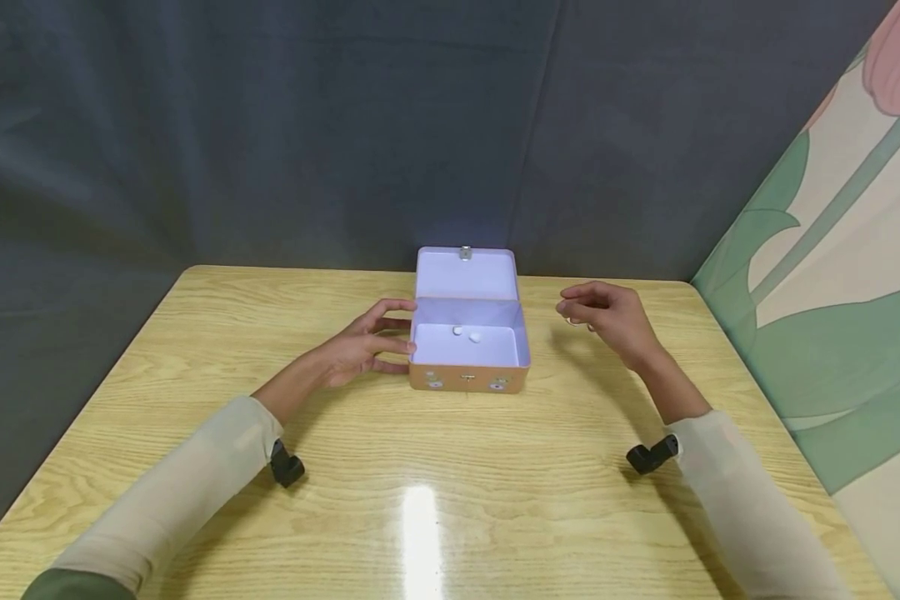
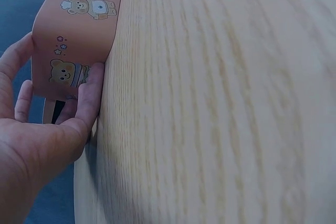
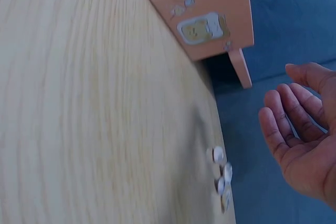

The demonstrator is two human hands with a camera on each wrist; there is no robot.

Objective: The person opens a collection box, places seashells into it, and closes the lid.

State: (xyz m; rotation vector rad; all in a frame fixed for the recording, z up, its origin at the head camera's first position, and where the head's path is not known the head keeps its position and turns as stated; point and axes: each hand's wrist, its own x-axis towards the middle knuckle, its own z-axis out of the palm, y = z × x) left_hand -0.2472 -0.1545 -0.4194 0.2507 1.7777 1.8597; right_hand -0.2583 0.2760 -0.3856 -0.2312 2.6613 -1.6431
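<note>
A wood-grained table [image 1: 465,450] is backed along 12 o'clock by a dark blue-grey cloth [image 1: 360,133] and flanked at 2 o'clock by a tulip-patterned panel [image 1: 855,275], while a streak of light is reflected towards 6 o'clock. Near the table's far edge, an orange tin lunchbox [image 1: 438,379] is set down with its lid [image 1: 468,275] opened back to 12 o'clock; a metal latch [image 1: 465,253] is carried at the lid's top edge, and the outer walls are printed with cartoon bears [image 2: 80,7]. Inside the lilac interior, two small white pieces [image 1: 475,337] are seen on the floor of the box, close to each other. At the box's 9 o'clock side, the left hand [image 1: 356,348] is placed with its fingers spread apart, their tips rested against the side wall and rim. At 3 o'clock, well apart from the box, the right hand [image 1: 607,317] is held above the table with its fingers softly bent and the thumb apart from them; nothing is seen gripped in it. Below it, four more white pieces [image 3: 227,172] are bunched on the table near the far edge, partly hidden by the hand in the head view. Both forearms are covered by pale sleeves [image 1: 187,458], and a small black camera [image 1: 652,454] is worn at each wrist, at about 8 and 4 o'clock from the box.
</note>
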